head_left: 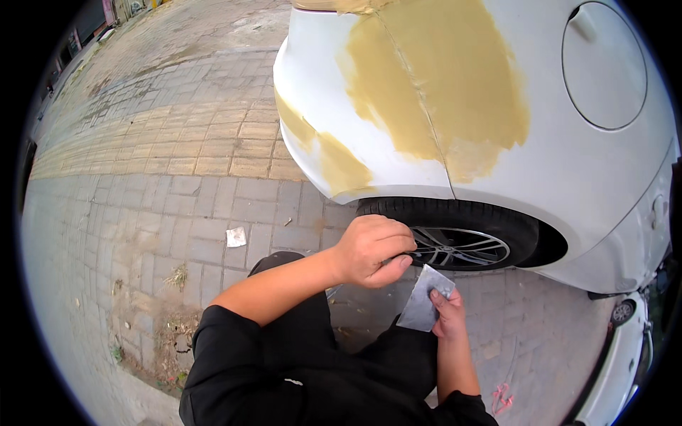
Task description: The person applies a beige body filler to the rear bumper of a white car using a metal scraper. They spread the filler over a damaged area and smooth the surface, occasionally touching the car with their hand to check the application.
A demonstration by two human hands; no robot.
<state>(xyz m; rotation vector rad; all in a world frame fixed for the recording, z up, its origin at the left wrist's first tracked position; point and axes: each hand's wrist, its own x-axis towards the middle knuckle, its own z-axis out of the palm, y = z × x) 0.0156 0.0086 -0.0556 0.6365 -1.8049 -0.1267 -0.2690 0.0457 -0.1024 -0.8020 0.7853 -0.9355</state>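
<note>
My left hand (375, 250) is in front of the rear wheel (462, 245), its fingers curled toward the thumb. Whether anything small sits in that pinch, I cannot make out. Lower and to the right, my right hand (449, 312) grips a thin, flat, grey plate (420, 305) with pale smears, its thumb pressed on the face. Above both hands is the white car's rear panel (511, 177). A wide patch of yellowish filler (462, 85) spreads over the panel seam, and a smaller filler patch (341, 162) lies lower on the bumper. Neither hand touches the car body.
Grey and yellow paving bricks (177, 145) stretch away on the left. A white scrap (236, 237) lies on them. A round fuel flap (604, 67) is at the upper right of the panel. Another white car (625, 355) stands at the lower right, with pink string (501, 399) on the ground nearby.
</note>
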